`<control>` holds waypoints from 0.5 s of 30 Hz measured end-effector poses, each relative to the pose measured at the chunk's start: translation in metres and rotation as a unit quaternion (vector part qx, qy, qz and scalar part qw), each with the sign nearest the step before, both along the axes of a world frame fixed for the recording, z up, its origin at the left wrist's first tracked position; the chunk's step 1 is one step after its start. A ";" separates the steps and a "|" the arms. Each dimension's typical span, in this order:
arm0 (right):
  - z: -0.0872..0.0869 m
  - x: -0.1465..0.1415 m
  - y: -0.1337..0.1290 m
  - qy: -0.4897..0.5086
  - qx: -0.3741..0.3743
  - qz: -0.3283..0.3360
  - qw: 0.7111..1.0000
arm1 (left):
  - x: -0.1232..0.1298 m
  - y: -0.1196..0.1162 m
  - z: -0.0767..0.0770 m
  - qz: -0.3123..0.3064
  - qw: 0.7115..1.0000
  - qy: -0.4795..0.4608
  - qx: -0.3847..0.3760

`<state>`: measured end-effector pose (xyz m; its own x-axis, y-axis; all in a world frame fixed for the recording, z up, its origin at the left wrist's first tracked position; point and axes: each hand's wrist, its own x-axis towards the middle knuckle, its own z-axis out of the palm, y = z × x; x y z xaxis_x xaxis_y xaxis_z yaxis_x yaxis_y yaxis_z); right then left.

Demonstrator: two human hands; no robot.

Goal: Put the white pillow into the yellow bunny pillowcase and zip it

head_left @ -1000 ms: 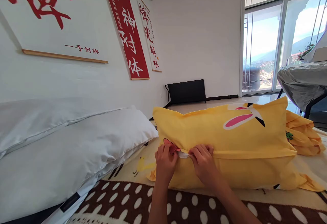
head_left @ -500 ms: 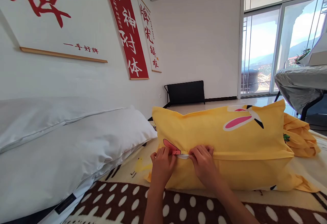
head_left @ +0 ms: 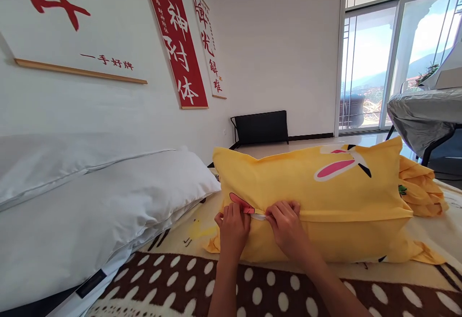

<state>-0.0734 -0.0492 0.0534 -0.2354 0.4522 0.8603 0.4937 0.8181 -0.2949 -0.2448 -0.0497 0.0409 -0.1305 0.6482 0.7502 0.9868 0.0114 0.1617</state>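
Observation:
A plump pillow in a yellow pillowcase (head_left: 346, 199) with rabbit-ear prints stands on its long side in front of me. Along its face runs a seam with a flap, and a small white gap shows in it between my hands. To the left of that gap, my left hand (head_left: 234, 223) is closed, its fingers pinching the fabric edge below a pink printed shape. My right hand (head_left: 285, 220) grips the edge on the other side, thumb and fingers pressed together. Whether a zip pull is in either hand is hidden by the fingers.
White pillows (head_left: 108, 211) are piled at the left. Under everything lies a cream blanket with a brown, white-dotted band (head_left: 256, 293). Crumpled yellow cloth (head_left: 422, 187) sits behind the pillow's right end. A black bench-like object (head_left: 262, 128) and a silver-covered table (head_left: 426, 110) stand beyond.
Both hands keep their hold on the pillowcase edge. The white gap between them looks slightly narrower, and the whole view has shifted a little.

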 end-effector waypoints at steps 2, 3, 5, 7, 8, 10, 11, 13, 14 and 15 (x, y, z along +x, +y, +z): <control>-0.002 -0.001 0.001 -0.005 0.003 -0.003 1.000 | 0.001 0.002 -0.003 0.006 1.000 0.001 0.011; -0.003 -0.002 0.001 -0.007 0.003 -0.003 1.000 | 0.001 0.002 -0.003 0.008 1.000 0.000 0.016; -0.005 -0.002 0.002 -0.009 -0.001 -0.003 1.000 | 0.002 0.001 -0.002 0.005 1.000 -0.004 0.024; -0.005 -0.002 0.003 -0.006 -0.008 -0.001 1.000 | 0.002 -0.002 0.001 -0.009 1.000 -0.008 0.023; -0.005 -0.001 0.003 -0.004 -0.011 0.000 1.000 | 0.001 -0.004 0.002 -0.021 1.000 -0.009 0.020; -0.004 0.000 0.003 0.001 -0.011 0.005 1.000 | -0.002 -0.008 0.005 -0.048 0.999 -0.013 0.013; -0.003 0.000 0.002 0.003 -0.008 0.006 1.000 | -0.003 -0.009 0.006 -0.059 0.998 -0.012 0.014; -0.002 0.000 0.001 0.007 -0.001 0.008 1.000 | -0.007 -0.009 0.005 -0.071 0.997 -0.002 0.029; -0.001 0.000 0.000 0.008 0.003 0.010 1.000 | -0.009 -0.009 0.004 -0.073 0.997 0.006 0.039; -0.002 0.000 0.000 0.010 0.005 0.011 1.000 | -0.010 -0.007 0.002 -0.074 0.996 0.016 0.051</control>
<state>-0.0738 -0.0494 0.0519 -0.2278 0.4390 0.8691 0.4697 0.8314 -0.2968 -0.2547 -0.0570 0.0432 -0.0141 0.5792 0.8151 0.9812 -0.1488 0.1227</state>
